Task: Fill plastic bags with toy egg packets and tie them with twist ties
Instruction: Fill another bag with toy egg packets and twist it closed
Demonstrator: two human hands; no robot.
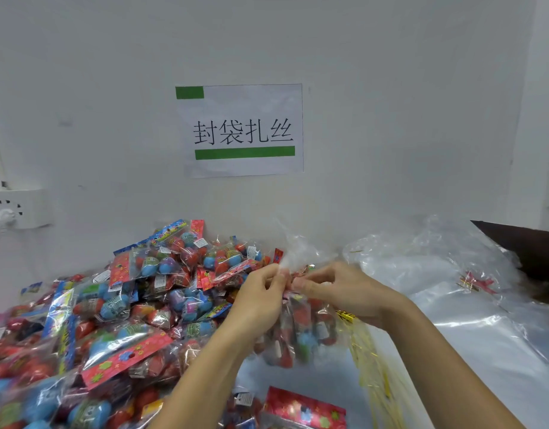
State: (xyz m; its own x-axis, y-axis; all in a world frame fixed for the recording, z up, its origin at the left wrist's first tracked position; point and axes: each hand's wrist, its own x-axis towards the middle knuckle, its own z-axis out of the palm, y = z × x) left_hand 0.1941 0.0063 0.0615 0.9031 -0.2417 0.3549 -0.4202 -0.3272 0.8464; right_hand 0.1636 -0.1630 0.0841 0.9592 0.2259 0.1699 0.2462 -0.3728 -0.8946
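A clear plastic bag (pixel 298 335) filled with toy egg packets hangs in the middle, its gathered neck held between both hands. My left hand (pixel 261 292) pinches the neck from the left. My right hand (pixel 335 289) pinches it from the right, where a thin twist tie (pixel 301 272) shows at the fingertips. The loose bag top (pixel 295 243) sticks up behind the hands. A big heap of toy egg packets (pixel 118 305) with red and blue eggs fills the left side.
Gold twist ties (pixel 372 366) lie in a strip under my right forearm. A stack of empty clear bags (pixel 437 267) covers the table at right, with a few red and gold ties (pixel 476 283) on it. A paper sign (pixel 242 131) hangs on the wall.
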